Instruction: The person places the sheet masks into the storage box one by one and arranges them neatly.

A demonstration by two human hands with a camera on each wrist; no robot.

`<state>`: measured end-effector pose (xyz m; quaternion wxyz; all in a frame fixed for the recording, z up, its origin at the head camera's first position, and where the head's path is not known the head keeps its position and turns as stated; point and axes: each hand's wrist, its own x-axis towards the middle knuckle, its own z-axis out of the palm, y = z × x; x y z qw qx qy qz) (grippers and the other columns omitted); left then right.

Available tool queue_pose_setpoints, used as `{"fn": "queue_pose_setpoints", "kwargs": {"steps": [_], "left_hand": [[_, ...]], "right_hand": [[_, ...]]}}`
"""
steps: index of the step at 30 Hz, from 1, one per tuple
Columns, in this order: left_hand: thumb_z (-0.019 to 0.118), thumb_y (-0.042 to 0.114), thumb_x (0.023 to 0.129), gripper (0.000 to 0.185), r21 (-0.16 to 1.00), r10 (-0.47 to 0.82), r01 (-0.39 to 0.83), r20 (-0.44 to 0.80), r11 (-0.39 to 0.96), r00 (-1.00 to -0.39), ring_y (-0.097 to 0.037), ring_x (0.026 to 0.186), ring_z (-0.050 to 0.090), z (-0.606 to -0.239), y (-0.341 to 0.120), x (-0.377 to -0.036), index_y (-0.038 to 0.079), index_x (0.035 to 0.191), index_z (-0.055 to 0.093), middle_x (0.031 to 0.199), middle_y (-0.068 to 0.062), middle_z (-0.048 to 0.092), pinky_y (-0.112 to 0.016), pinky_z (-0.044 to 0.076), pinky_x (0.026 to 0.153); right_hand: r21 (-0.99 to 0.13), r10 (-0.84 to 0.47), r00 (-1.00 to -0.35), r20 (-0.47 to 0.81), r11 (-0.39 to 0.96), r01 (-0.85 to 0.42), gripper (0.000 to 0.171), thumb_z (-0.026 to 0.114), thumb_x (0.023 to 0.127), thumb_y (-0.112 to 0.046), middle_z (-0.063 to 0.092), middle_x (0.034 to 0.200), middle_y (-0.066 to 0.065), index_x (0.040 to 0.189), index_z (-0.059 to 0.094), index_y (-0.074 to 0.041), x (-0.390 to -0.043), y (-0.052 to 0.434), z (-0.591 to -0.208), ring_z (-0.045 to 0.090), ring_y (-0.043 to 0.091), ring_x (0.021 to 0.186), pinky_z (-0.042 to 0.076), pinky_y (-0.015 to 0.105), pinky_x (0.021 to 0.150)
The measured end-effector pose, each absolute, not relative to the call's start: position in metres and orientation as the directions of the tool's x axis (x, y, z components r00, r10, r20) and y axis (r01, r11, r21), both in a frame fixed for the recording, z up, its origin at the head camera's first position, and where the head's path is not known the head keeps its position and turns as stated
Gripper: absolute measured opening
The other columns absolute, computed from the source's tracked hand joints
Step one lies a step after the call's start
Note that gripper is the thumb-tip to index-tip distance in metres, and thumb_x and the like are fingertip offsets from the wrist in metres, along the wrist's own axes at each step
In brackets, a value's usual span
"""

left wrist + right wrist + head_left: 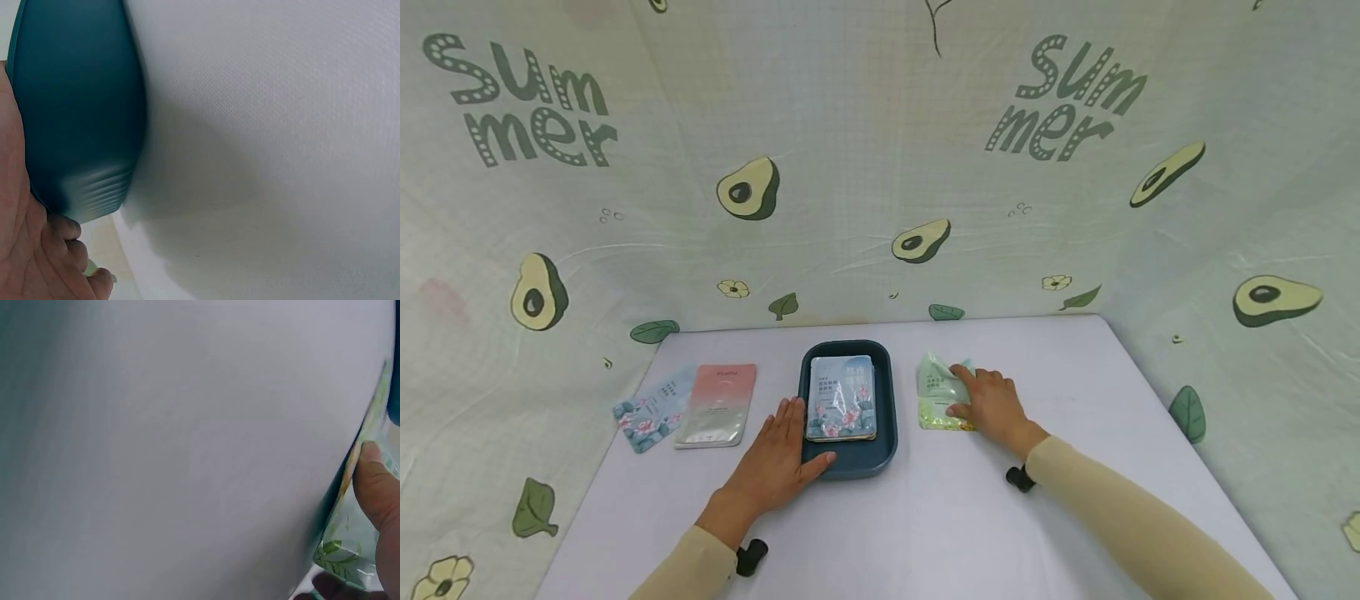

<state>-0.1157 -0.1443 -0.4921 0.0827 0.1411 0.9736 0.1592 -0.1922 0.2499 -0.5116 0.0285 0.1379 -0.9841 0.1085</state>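
Observation:
A dark blue tray (853, 468) holds a small pile of blue floral face mask packets (841, 396). Against its left side lies my left hand (771, 462), fingers straight along the wall and thumb by the near rim. The left wrist view shows the palm beside the tray's ribbed wall (103, 187). To the tray's right, my right hand (996, 408) pinches a green face mask packet (934, 392) by its right side. In the right wrist view, the thumb (375, 481) presses on the face of this packet, whose edge is raised; most of the other fingers are hidden.
Left of the tray lie a pink and silver packet (715, 408) and a blue floral packet (658, 407), side by side on the white table (895, 533). A cloth printed with avocados (748, 190) hangs behind and along both sides.

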Motion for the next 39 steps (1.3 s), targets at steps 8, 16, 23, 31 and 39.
{"fn": "queue_pose_setpoints", "kwargs": {"steps": [8,16,23,31,39], "left_hand": [[0.048,0.077,0.098,0.113,0.340,0.302,0.245,-0.125,0.908,-0.945,-0.040,0.164,0.009,-0.491,-0.146,-0.115,-0.003,0.168,0.010,0.176,-0.023,0.014,-0.059,0.018,0.131],[0.048,0.077,0.099,0.113,0.341,0.313,0.259,-0.116,0.904,-0.943,-0.039,0.164,0.008,-0.492,-0.146,-0.116,-0.003,0.168,0.009,0.176,-0.023,0.013,-0.058,0.017,0.131],[0.050,0.075,0.099,0.111,0.340,0.309,0.254,-0.118,0.906,-0.944,-0.039,0.164,0.009,-0.489,-0.145,-0.116,-0.003,0.168,0.010,0.176,-0.022,0.014,-0.058,0.017,0.131],[0.050,0.075,0.099,0.112,0.334,0.308,0.254,-0.120,0.908,-0.944,-0.040,0.164,0.010,-0.488,-0.146,-0.116,-0.004,0.167,0.011,0.175,-0.023,0.016,-0.059,0.019,0.130],[0.053,0.073,0.099,0.111,0.340,0.292,0.235,-0.125,0.910,-0.948,-0.040,0.164,0.010,-0.486,-0.143,-0.114,-0.003,0.167,0.011,0.175,-0.023,0.015,-0.059,0.017,0.131]], "right_hand": [[-0.579,-0.191,-0.981,0.031,0.796,-0.173,0.074,0.079,0.096,-0.017,0.069,0.132,0.028,0.159,0.040,-0.017,-0.197,0.247,-0.501,0.072,0.034,0.104,0.057,0.057,0.097],[-0.692,-0.140,-0.990,0.004,0.714,-0.104,0.044,0.072,0.100,-0.014,0.073,0.122,0.025,0.142,0.059,-0.013,-0.204,0.246,-0.479,0.072,0.028,0.095,0.057,0.040,0.076],[-0.697,-0.152,-0.979,-0.133,0.717,-0.017,0.029,0.071,0.101,-0.018,0.068,0.135,0.024,0.129,0.072,-0.015,-0.211,0.253,-0.468,0.064,0.041,0.126,0.055,0.056,0.100],[-0.814,-0.097,-0.991,-0.096,0.580,0.022,0.041,0.073,0.100,-0.014,0.066,0.119,0.020,0.139,0.064,-0.012,-0.210,0.253,-0.463,0.063,0.027,0.095,0.057,0.032,0.073],[-0.854,-0.079,-0.996,-0.032,0.520,-0.014,0.044,0.074,0.098,-0.011,0.070,0.114,0.018,0.141,0.061,-0.012,-0.209,0.242,-0.447,0.068,0.018,0.083,0.062,0.035,0.069]]}}
